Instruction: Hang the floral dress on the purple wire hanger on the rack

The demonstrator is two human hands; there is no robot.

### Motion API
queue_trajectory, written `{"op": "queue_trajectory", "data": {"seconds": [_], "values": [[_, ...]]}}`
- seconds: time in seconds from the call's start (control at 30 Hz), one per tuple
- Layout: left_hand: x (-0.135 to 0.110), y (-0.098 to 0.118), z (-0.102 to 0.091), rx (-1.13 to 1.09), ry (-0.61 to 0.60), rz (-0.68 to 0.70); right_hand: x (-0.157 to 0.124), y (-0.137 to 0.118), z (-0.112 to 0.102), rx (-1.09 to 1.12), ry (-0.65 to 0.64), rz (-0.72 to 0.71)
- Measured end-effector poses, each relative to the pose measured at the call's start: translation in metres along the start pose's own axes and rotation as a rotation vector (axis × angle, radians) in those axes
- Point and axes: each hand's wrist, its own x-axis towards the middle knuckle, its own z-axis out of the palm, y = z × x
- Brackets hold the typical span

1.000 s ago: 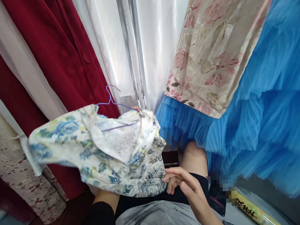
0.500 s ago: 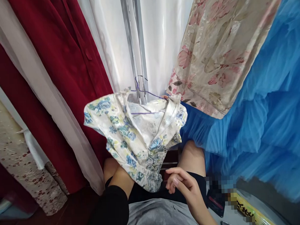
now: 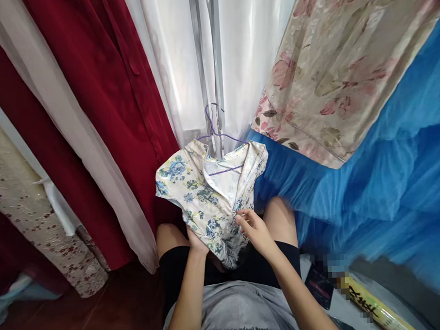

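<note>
A small white garment with blue and yellow flowers hangs on a thin purple wire hanger over my knees. My left hand reaches under its lower left part and grips the cloth; most of its fingers are hidden behind the fabric. My right hand pinches the garment's front edge near the hem between thumb and fingers. The hanger's hook stands up in front of a metal rail.
Hanging clothes close in all round: a dark red dress and sheer white curtain on the left, a beige floral dress and a blue tulle skirt on the right. A dark wooden floor lies lower left. A yellow package lies lower right.
The garment swung from the left to the centre and now hangs upright. My left arm came forward into view under it. My right hand rose from my lap and took hold of the front.
</note>
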Motion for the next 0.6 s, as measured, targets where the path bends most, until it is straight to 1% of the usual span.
{"op": "queue_trajectory", "data": {"seconds": [0.07, 0.1, 0.17, 0.23, 0.33, 0.5, 0.6], "values": [[-0.006, 0.003, -0.005, -0.043, 0.041, -0.01, 0.011, 0.004, 0.013, -0.07, -0.049, -0.022], [-0.01, 0.006, -0.005, -0.022, 0.057, -0.022, 0.014, 0.004, 0.019, -0.058, -0.076, -0.047], [-0.016, 0.01, -0.002, 0.089, 0.082, -0.028, 0.016, 0.001, 0.03, 0.028, -0.098, -0.103], [-0.02, 0.011, 0.0, 0.171, 0.113, -0.007, 0.015, -0.005, 0.036, 0.128, -0.069, -0.124], [-0.015, 0.007, -0.002, 0.161, 0.151, 0.018, 0.011, -0.01, 0.033, 0.225, -0.017, -0.081], [0.002, -0.002, -0.021, 0.139, 0.3, 0.155, 0.011, -0.002, 0.021, 0.216, 0.069, -0.042], [0.003, 0.001, -0.024, 0.106, 0.315, 0.116, 0.014, 0.004, 0.021, 0.25, 0.06, 0.013]]}}
